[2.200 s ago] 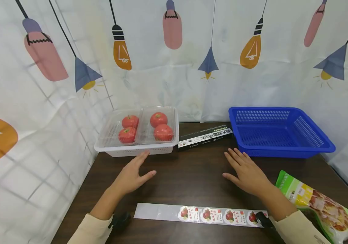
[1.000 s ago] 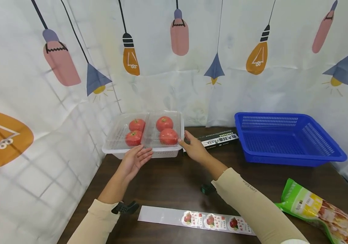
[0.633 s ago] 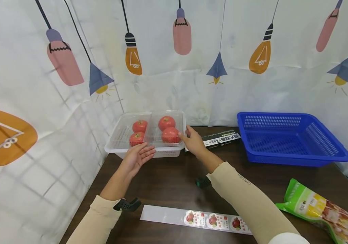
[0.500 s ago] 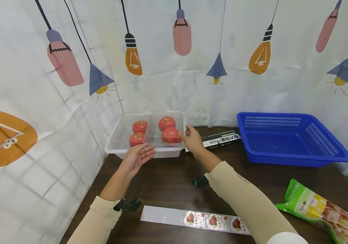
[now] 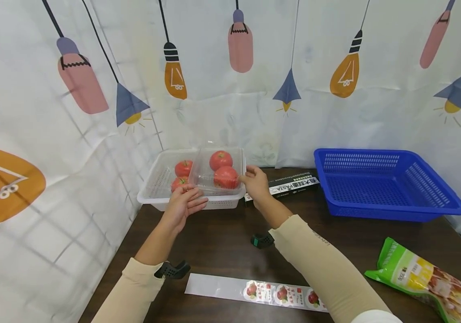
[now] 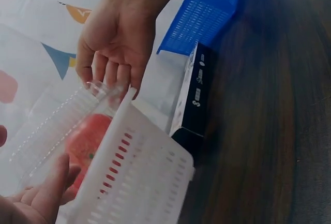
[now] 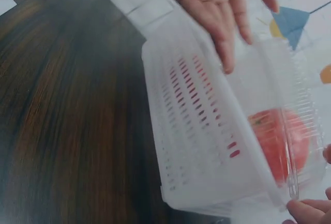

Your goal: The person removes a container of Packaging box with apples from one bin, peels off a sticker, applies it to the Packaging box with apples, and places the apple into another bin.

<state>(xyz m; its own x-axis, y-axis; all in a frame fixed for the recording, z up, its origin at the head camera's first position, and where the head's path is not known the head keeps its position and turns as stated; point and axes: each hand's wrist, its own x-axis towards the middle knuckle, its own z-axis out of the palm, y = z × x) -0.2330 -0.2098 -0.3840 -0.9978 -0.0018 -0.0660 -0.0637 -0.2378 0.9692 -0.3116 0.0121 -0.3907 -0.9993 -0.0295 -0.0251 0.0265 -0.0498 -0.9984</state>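
Observation:
A white basket at the back left holds two clear plastic boxes, each with two tomatoes. The right-hand plastic box leans up a little, its tomatoes showing through. My right hand pinches this box's right edge, fingers curled over it in the left wrist view. Beside the basket's front rim is my left hand, palm up. Its fingers look loosely extended in the right wrist view, thumb apart, close to the box's left side. The tomatoes in the left box are partly behind this hand.
A blue basket stands at the back right. Between the baskets lies a black pasta box. A strip of stickers lies at the front, partly under the right sleeve. A green food bag lies at the right edge.
Both hands have moved from above the table to the white basket. The right hand has taken hold of the right plastic box, which has just tilted up slightly; the left has shifted slightly right.

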